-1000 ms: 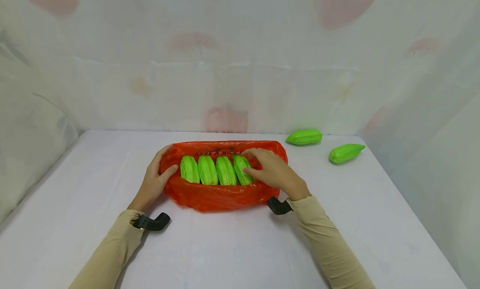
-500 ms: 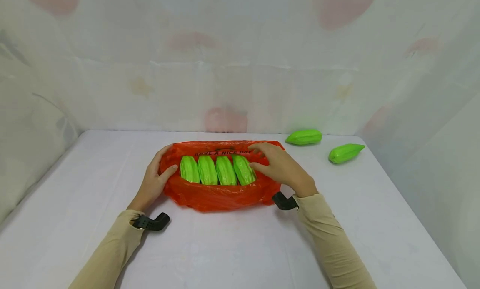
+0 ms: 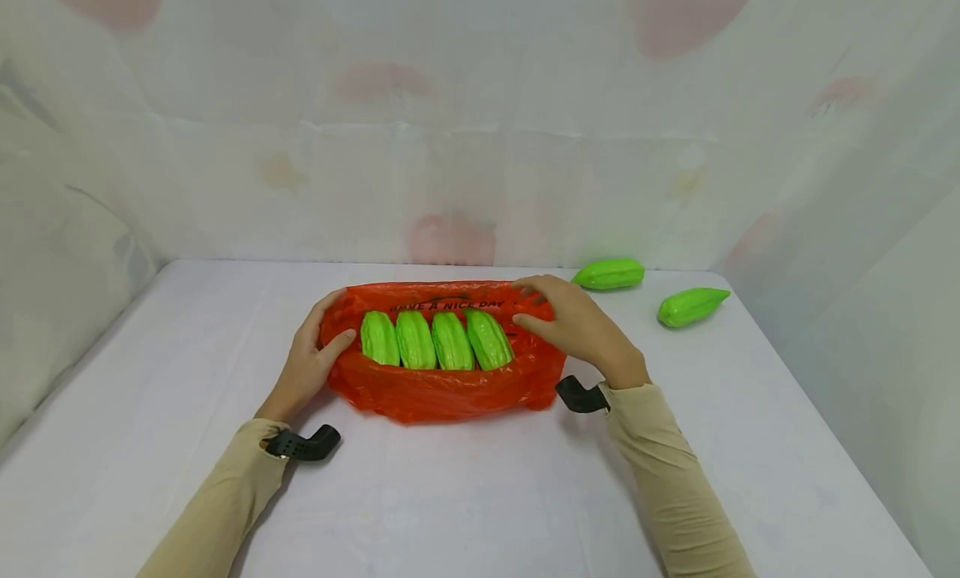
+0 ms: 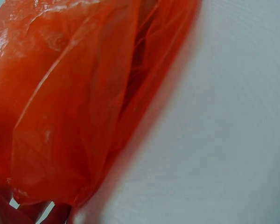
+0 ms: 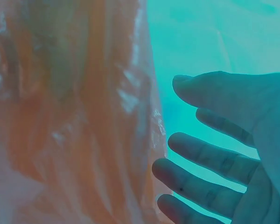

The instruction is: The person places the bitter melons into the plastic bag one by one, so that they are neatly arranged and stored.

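Observation:
A red plastic bag (image 3: 442,399) with printed lettering lies mouth-up on the white table. Several bright green, ridged bitter melons (image 3: 452,342) stand side by side in its mouth, their lower ends hidden by the front wall. My left hand (image 3: 306,357) holds the bag's left side, thumb at the rim and fingers round the outside; the left wrist view shows mostly red film (image 4: 60,112). Over the bag's right end hovers my right hand (image 3: 581,324), fingers spread and holding nothing. In the right wrist view that hand's fingers (image 5: 210,158) are apart, beside the bag (image 5: 84,140).
Two more green bitter melons lie on the table at the back right, one near the back edge (image 3: 609,274) and one farther right (image 3: 692,307). A pale patterned cloth (image 3: 525,186) hangs behind the table (image 3: 450,503).
My right hand has drawn away from the rightmost bitter melon in the bag, moving right and slightly back. My left hand and the bitter melons stay where they were.

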A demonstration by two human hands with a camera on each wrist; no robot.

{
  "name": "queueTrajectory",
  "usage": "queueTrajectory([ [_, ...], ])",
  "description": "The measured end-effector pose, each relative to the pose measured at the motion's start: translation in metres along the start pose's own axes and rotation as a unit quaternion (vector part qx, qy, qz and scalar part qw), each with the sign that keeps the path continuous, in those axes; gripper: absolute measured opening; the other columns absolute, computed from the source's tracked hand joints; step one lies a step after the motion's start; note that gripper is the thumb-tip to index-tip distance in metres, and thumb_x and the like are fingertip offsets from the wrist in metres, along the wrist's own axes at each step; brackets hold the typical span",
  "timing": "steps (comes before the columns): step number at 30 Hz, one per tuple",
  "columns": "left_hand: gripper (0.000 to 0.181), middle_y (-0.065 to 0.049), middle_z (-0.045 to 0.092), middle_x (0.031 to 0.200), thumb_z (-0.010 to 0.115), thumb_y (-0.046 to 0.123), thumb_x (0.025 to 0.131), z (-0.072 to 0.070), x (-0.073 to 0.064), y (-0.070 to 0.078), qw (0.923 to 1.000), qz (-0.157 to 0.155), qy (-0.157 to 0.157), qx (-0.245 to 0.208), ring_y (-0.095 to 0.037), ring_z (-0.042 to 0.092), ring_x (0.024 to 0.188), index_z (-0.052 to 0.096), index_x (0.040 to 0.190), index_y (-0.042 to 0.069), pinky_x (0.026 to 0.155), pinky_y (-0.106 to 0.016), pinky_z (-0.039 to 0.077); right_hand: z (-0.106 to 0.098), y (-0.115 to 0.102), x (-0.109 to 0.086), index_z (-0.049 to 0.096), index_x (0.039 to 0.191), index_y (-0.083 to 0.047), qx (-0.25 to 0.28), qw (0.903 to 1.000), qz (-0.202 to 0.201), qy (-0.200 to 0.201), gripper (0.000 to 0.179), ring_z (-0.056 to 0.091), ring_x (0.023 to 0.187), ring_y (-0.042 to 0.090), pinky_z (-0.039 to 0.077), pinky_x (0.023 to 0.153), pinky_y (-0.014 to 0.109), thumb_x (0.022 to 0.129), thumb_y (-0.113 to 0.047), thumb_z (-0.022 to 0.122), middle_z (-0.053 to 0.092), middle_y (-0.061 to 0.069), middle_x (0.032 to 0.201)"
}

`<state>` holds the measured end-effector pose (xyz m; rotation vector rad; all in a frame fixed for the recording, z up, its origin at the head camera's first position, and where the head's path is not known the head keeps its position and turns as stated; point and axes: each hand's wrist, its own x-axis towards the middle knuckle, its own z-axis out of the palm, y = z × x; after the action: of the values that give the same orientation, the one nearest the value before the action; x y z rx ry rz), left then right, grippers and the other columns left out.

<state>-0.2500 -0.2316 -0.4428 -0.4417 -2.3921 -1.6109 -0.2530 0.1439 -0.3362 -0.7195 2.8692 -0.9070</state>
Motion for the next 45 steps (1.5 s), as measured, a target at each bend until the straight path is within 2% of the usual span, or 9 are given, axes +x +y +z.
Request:
queueTrajectory([
  [21, 0.06, -0.018, 0.042, 0.151, 0.056, 0.005, 0.098, 0.0, 0.001, 0.001, 1.0, 0.002, -0.001, 0.003, -0.032, 0.04, 0.134, 0.034, 0.153, 0.009, 0.103, -0.004, 0.027, -0.026, 0.012, -0.009, 0.052, 0.14, -0.01, 0.015, 0.9989, 0.028, 0.035, 0.05, 0.056, 0.122, 0.031, 0.044, 0.104, 0.049, 0.094, -0.024, 0.067, 0.057, 0.008, 0.138],
  [28, 0.06, -0.017, 0.042, 0.151, 0.056, 0.005, 0.098, 0.0, 0.001, -0.002, 1.0, 0.004, 0.002, 0.001, -0.03, 0.04, 0.134, 0.034, 0.153, 0.01, 0.104, -0.004, 0.027, -0.026, 0.018, -0.009, 0.053, 0.138, -0.009, 0.016, 0.9985, 0.025, 0.045, 0.048, 0.059, 0.12, 0.032, 0.045, 0.103, 0.051, 0.094, -0.021, 0.067, 0.059, 0.01, 0.136],
  [45, 0.059, -0.017, 0.042, 0.151, 0.056, 0.007, 0.098, -0.001, 0.001, -0.005, 1.0, 0.002, 0.002, 0.009, -0.025, 0.041, 0.133, 0.034, 0.153, 0.011, 0.105, -0.005, 0.027, -0.029, 0.038, -0.009, 0.054, 0.138, -0.01, 0.026, 0.9964, 0.055, 0.059, 0.047, 0.06, 0.12, 0.034, 0.045, 0.104, 0.051, 0.094, -0.021, 0.067, 0.061, 0.013, 0.132],
])
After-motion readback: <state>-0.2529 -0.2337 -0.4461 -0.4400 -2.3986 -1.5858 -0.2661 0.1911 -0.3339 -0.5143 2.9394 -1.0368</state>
